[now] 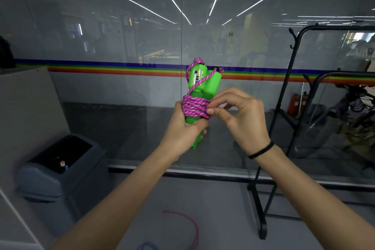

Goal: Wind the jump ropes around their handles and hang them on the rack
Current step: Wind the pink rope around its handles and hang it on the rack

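Note:
Two bright green jump rope handles [203, 81] stand upright side by side in front of me. A pink braided rope [193, 106] is coiled in many turns around their middle. My left hand [182, 128] is shut around the lower part of the handles, just under the coil. My right hand [241, 113] pinches the rope at the right side of the coil with thumb and fingertips. A black metal rack [284, 107] with hooks at its top corner stands to the right, apart from my hands.
A glass wall with a rainbow stripe [121, 69] runs straight ahead. A grey bin [58, 170] stands at the lower left beside a pale counter. A red rope [190, 227] and a bit of blue rope [147, 246] lie on the floor below. Bicycles lean behind the rack.

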`<state>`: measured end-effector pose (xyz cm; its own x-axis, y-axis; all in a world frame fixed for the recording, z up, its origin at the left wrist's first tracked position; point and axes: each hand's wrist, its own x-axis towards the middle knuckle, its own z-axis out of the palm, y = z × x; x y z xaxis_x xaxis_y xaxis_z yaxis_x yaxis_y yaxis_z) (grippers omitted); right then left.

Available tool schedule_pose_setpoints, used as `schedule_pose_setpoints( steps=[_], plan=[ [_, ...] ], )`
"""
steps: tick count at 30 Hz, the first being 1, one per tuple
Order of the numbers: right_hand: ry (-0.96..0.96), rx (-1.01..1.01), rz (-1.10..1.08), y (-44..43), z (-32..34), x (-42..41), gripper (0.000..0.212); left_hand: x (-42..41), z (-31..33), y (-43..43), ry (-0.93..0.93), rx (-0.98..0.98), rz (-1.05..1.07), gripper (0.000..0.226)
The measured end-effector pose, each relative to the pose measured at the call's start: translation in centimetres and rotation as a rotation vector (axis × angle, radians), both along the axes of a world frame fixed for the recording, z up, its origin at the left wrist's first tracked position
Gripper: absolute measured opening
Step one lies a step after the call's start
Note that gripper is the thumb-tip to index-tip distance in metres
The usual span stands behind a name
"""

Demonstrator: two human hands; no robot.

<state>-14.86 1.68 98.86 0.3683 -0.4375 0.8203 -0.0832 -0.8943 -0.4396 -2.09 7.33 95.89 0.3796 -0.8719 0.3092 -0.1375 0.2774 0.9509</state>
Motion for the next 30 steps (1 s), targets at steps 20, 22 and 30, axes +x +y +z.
schedule_pose_setpoints(
  steps=[20,22,30],
  plan=[
    [0.378,-0.129,-0.083,0.4,1.2,-0.2,0.015,0.6,0.1,0.9,-0.194,0.04,0.071,0.043],
    [0.42,-0.177,-0.094,0.5,1.2,-0.4,0.015,0.6,0.1,0.9,-0.186,0.055,0.061,0.042],
    [0.559,-0.238,-0.059,0.6,1.8,-1.0,0.014,0.6,0.2,1.5,-0.14,0.116,-0.033,0.043]
  ],
)
